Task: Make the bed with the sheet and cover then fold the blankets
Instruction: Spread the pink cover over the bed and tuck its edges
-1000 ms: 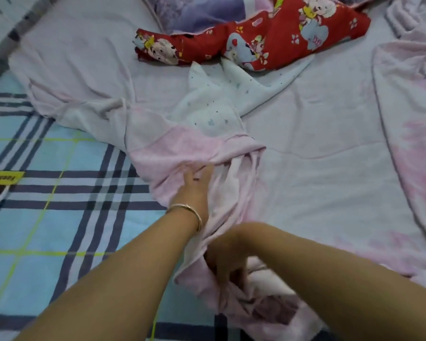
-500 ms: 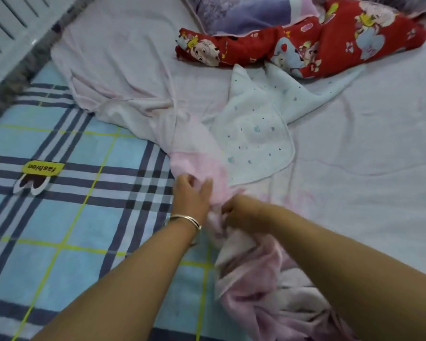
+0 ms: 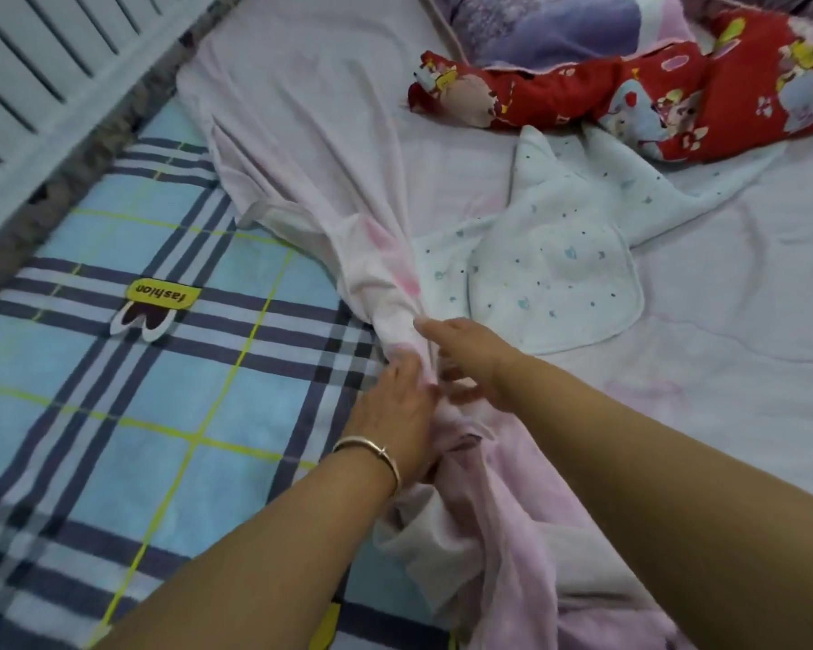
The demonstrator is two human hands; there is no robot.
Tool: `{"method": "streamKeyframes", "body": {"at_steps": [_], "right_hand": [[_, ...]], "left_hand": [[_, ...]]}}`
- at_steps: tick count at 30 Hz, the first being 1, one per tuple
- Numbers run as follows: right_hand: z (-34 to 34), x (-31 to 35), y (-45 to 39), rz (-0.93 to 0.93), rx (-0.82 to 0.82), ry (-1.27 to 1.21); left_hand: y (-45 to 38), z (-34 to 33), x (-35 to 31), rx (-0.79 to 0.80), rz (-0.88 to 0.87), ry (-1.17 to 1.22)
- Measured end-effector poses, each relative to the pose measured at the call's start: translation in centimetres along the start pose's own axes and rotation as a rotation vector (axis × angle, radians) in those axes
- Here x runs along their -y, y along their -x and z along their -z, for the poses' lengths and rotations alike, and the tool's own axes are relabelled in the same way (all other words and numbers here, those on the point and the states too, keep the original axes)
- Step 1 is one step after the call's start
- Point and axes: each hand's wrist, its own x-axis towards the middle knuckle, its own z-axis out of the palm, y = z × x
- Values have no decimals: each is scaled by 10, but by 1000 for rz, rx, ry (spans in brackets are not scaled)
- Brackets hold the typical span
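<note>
The sheet (image 3: 386,293) hides the fingertips of both hands. The left hand (image 3: 395,415) grips its bunched edge; the right hand (image 3: 470,358) pinches it, arms extended.

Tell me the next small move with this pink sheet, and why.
Probably draw the gathered pink sheet leftward: both the left hand and right hand pinch its bunched edge, and the plaid mattress beside it lies uncovered.

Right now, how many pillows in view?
2. A red cartoon-print pillow lies near the head of the bed; a purple pillow sits behind it at the top edge, partly cut off. More may be out of frame.
</note>
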Motion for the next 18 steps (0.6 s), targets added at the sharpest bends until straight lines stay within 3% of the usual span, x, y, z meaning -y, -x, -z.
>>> {"method": "streamKeyframes", "body": {"at_steps": [1,2,4,6,7,9,12,14,18], "right_hand": [[-7,0,-3,-9,11,-17],[-13,-1,-5,-2,-9,62],[-25,2,-8,-5,-83,389],[-27,4,-4,-7,-54,829],[-33,2,-8,-68,-30,863],[-39,-2,-20,-216,-44,676],[-42,-1,-30,-178,-62,645],[-39,1,-38,-246,-99,574],[-34,1,-46,-155,-44,746]], "left_hand": [[3,1,-2,130,5,150],[5,2,-2,162,52,342],[8,-3,15,-11,265,808],[3,-14,34,-134,495,1147],[0,-20,48,-147,547,1165],[-5,-29,66,-121,606,1092],[-14,-40,80,-57,683,1189],[-26,-43,81,-31,697,1213],[-54,-40,72,-138,723,1332]]}}
